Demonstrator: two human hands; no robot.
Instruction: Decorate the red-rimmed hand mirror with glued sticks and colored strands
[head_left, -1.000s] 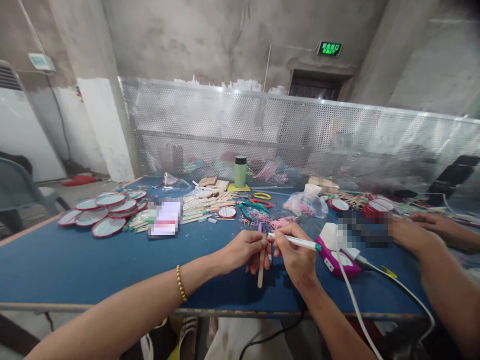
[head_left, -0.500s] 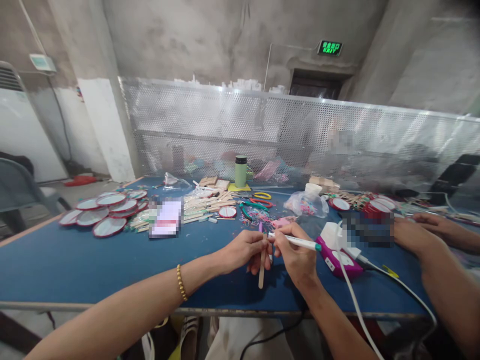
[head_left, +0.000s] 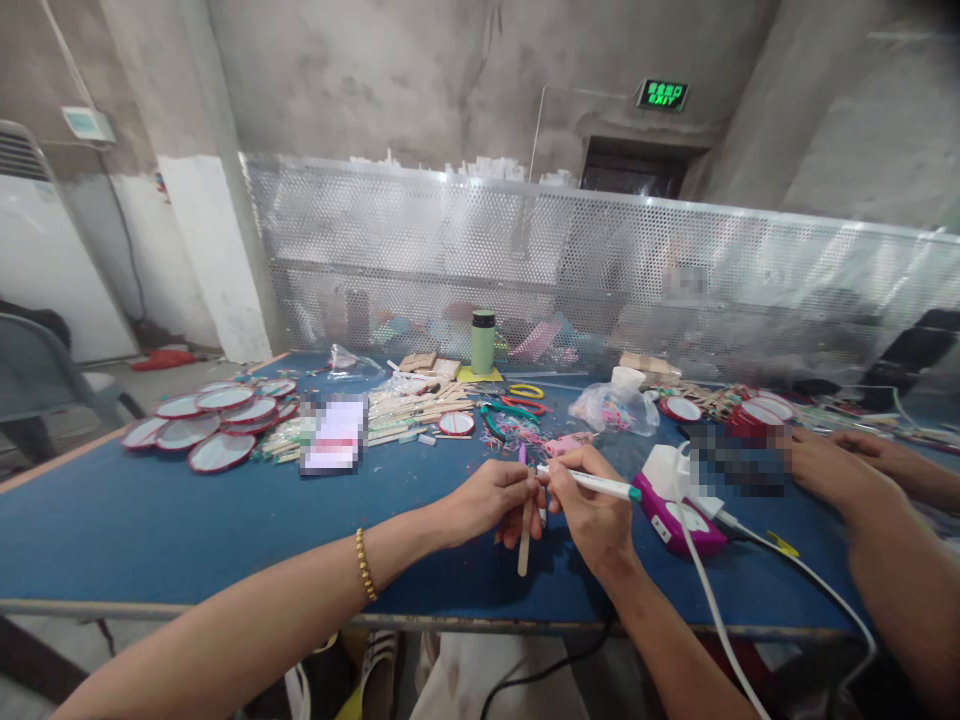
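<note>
My left hand (head_left: 501,500) is closed around a flat wooden craft stick (head_left: 524,548), whose rounded end points down toward me. A purple piece (head_left: 523,455) shows just above those fingers; what it belongs to is unclear. In my right hand (head_left: 596,508) is a white marker (head_left: 596,483) with a green end, pinched like a pen. Its tip meets the upper part of the stick, where my fingers partly hide the contact. Small coloured rubber bands (head_left: 517,430) and green-handled pliers (head_left: 491,422) lie just beyond my hands.
White round discs with red rims (head_left: 221,452) are heaped at left, beside a pixelated phone-like item (head_left: 334,435) and many wooden sticks (head_left: 409,410). A green bottle (head_left: 483,345) stands behind. At right are a purple power strip (head_left: 686,525), white cable (head_left: 709,600) and another person's arms (head_left: 855,490).
Both hands hold nearly the same pose, with the marker still against the stick. The whole view has shifted very slightly.
</note>
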